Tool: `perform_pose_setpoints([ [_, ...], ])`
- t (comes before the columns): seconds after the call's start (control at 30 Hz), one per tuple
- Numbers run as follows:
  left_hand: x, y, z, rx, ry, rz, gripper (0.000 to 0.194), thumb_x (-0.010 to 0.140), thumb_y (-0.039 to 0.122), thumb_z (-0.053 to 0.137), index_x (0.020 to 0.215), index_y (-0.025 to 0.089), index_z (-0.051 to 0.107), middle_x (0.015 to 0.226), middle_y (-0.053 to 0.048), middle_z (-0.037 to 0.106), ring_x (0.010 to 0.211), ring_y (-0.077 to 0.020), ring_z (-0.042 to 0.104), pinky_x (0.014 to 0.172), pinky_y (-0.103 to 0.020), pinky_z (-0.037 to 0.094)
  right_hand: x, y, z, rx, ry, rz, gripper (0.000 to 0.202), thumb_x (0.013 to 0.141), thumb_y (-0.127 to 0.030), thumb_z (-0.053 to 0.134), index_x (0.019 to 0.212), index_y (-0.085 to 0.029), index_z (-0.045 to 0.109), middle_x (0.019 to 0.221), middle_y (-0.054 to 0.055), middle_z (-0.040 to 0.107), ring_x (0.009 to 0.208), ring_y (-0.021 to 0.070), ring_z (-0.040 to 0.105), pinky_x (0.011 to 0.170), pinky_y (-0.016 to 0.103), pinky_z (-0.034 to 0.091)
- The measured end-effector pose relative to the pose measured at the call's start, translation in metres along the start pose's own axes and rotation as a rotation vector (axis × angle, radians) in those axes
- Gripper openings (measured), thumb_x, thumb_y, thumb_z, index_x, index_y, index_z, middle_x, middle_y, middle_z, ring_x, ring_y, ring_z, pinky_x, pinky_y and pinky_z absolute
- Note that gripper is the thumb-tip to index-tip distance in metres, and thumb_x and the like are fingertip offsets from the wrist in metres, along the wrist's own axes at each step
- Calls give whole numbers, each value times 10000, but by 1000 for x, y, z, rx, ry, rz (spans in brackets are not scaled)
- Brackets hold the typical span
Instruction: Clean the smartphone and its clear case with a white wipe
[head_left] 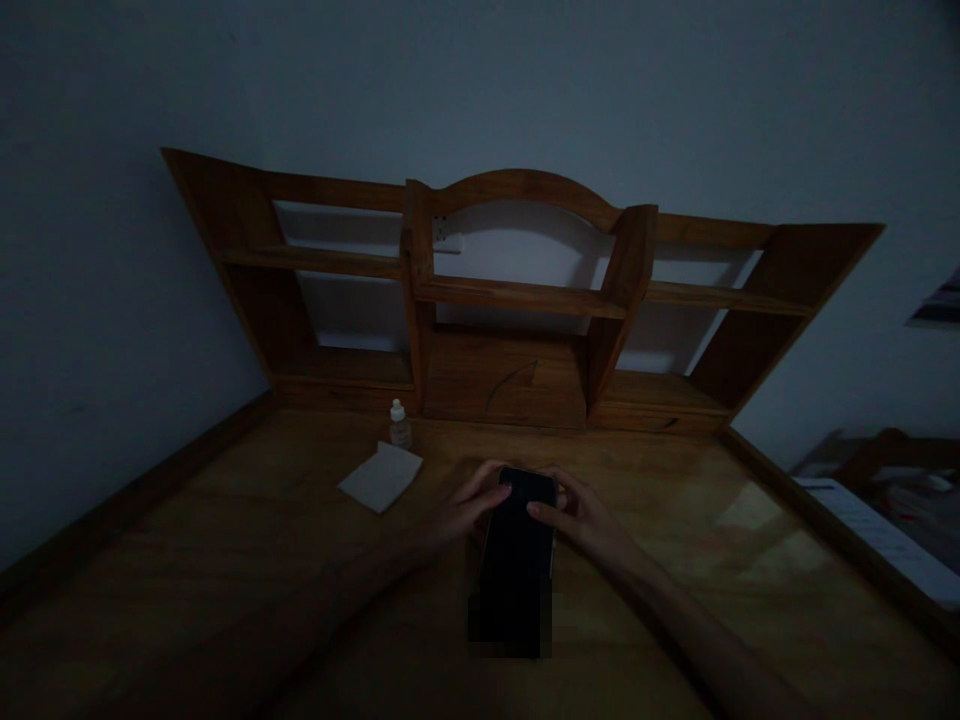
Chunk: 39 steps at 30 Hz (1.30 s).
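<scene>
A black smartphone is held between both hands above the wooden desk, its dark face turned up. My left hand grips the upper left edge, with the thumb lying on the face. On the upper right edge is my right hand, its thumb also resting across the face. The fingers beneath are mostly hidden. Blurred blocks cover the phone's near end. Beyond my left hand lies a folded white cloth or paper, and a small clear dropper bottle with a white cap stands just behind it.
A wooden shelf unit runs along the back of the desk against the wall. Past the desk's raised right edge are white papers and a wooden chair back. A power socket shows through the shelf. The light is dim.
</scene>
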<state>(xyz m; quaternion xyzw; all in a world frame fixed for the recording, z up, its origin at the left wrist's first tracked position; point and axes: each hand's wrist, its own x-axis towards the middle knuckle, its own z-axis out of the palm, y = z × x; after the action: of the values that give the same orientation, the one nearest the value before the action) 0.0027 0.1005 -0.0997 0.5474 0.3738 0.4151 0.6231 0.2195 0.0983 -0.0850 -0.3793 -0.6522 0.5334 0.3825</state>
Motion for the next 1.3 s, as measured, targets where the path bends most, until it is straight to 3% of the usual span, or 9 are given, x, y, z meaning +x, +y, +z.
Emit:
perform_pose_setpoints([
  [0.13, 3, -5, -2, 70, -3, 35, 411, 857, 464, 569, 1206, 252, 524, 1125, -46, 593, 994, -203, 571, 762, -265, 449, -1, -5, 4, 105, -55, 9, 494, 760, -377, 743, 1192, -259, 535, 1077, 52, 666, 924, 217, 647, 780, 341, 522],
  [0.23, 5, -10, -3, 45, 11, 23, 424, 846, 464, 589, 1206, 253, 514, 1138, -51, 582, 999, -201, 569, 751, -259, 451, 0, -3, 3, 98, -67, 25, 547, 744, -367, 757, 1223, -252, 520, 1163, 76, 647, 981, 239, 646, 808, 358, 532],
  [0.4, 5, -13, -4, -7, 5, -32, 430, 823, 475, 615, 1175, 246, 518, 1067, -43, 572, 840, -162, 589, 572, -199, 426, 1, 2, 0, 30, -100, 105, 533, 771, -444, 709, 1224, -237, 521, 1067, 84, 684, 755, 211, 682, 555, 286, 538],
  [0.57, 7, -15, -5, -66, 56, -89, 505, 790, 480, 654, 1202, 234, 497, 1013, -53, 584, 713, -145, 596, 480, -192, 411, 1, 3, 0, 16, -66, 183, 675, 758, -468, 720, 1319, -225, 435, 760, 33, 705, 510, 173, 631, 437, 263, 477],
  [0.67, 9, -13, -5, -175, 102, -145, 538, 769, 448, 688, 1213, 234, 474, 996, -54, 593, 687, -152, 609, 492, -223, 452, 1, 2, 0, 6, -22, 185, 712, 758, -465, 725, 1352, -216, 422, 613, -3, 661, 481, 172, 607, 435, 253, 444],
  [0.77, 10, -8, -6, -288, 111, -174, 503, 759, 402, 710, 1176, 223, 494, 1029, -61, 596, 723, -165, 627, 548, -267, 498, 1, 1, -1, -1, -3, 177, 696, 755, -459, 732, 1346, -223, 448, 596, -14, 643, 484, 162, 584, 438, 246, 426],
  [0.97, 9, -1, -8, -395, 86, -164, 393, 770, 373, 714, 1075, 165, 579, 993, -90, 628, 729, -175, 638, 592, -291, 516, 1, -2, 1, 19, -3, 148, 642, 740, -449, 747, 1300, -251, 504, 1010, 66, 699, 684, 187, 644, 509, 266, 467],
  [1.17, 8, 3, -7, -418, 49, -165, 400, 800, 407, 686, 1082, 131, 622, 1038, -127, 650, 790, -197, 651, 664, -315, 528, 2, 4, 0, 23, -12, 180, 690, 745, -446, 735, 1341, -238, 456, 864, 50, 712, 649, 205, 648, 542, 307, 497],
  [1.3, 9, 2, -9, -457, 39, -192, 328, 799, 349, 700, 1040, 134, 649, 995, -107, 673, 768, -181, 650, 674, -302, 520, 3, 5, 0, 42, 13, 161, 644, 739, -443, 734, 1301, -242, 491, 1010, 72, 708, 803, 245, 681, 677, 382, 545],
])
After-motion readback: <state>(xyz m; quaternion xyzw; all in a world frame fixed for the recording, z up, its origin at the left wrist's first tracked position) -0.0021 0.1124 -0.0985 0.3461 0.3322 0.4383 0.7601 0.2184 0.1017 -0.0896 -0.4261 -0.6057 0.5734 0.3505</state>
